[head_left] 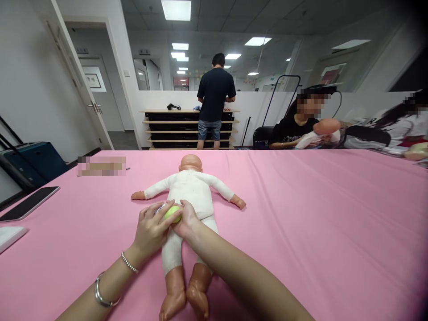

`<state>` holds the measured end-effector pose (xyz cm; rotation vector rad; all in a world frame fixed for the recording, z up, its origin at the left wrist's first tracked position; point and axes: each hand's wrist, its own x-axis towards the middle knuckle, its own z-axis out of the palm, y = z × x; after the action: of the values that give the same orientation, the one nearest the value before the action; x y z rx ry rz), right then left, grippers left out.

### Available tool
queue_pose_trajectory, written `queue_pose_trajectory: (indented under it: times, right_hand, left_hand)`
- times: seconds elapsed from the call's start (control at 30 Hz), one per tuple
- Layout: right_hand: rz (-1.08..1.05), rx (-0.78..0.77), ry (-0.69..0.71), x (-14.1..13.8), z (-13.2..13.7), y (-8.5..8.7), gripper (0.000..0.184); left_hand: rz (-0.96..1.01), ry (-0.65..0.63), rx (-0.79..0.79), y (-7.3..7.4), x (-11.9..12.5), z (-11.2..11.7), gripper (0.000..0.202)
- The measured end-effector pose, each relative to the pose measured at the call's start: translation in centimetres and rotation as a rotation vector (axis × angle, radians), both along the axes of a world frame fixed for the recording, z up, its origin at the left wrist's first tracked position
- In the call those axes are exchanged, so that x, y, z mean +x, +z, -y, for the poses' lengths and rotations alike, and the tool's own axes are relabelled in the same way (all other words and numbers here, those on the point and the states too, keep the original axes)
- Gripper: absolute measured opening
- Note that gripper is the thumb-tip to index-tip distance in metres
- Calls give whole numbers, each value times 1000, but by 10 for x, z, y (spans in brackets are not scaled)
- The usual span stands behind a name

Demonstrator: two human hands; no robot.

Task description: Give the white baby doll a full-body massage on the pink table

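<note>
A baby doll (190,196) with a white cloth body lies on the pink-covered table, its head away from me and its feet toward me. Over its lower belly, my two hands meet around a round yellow-green thing (173,214) that looks like a lid or a ball. My left hand (154,226) is curled over it from the left, fingers across its top. From the right, my right hand (186,220) cups it, thumb up and the other fingers mostly hidden. Something whitish-blue shows between my left fingers, too small to name.
On the left of the pink cloth (284,223) are a tablet (30,203), a white box-like thing (11,237) and a blurred item (102,166). Beyond the table, a person (217,93) stands at a shelf (174,127). Another person (297,120) sits holding a doll (326,129).
</note>
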<state>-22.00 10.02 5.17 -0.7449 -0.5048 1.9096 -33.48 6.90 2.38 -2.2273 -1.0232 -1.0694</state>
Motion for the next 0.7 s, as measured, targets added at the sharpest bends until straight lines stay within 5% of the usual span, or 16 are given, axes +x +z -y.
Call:
queue_pose_trajectory:
  times: [0.13,0.33,0.47,0.53,0.7]
  right_hand:
    - [-14,-231,-22,5,12,28,20]
    - [45,-67,-71,22,16,56,24]
    - [103,5,-99,31,10,64,26]
    - [253,181,-145,37,3,62,29]
    - [1107,1183,-197,59,-26,38,43]
  left_hand:
    - [304,109,-104,-2,-8,-9,43]
    - [693,459,-430,-7,-41,-38,52]
    - [688,595,-346,-11,-44,-41,65]
    - [565,554,-194,-12,-33,-33,71]
    - [296,113,-126,-3,8,-24,57]
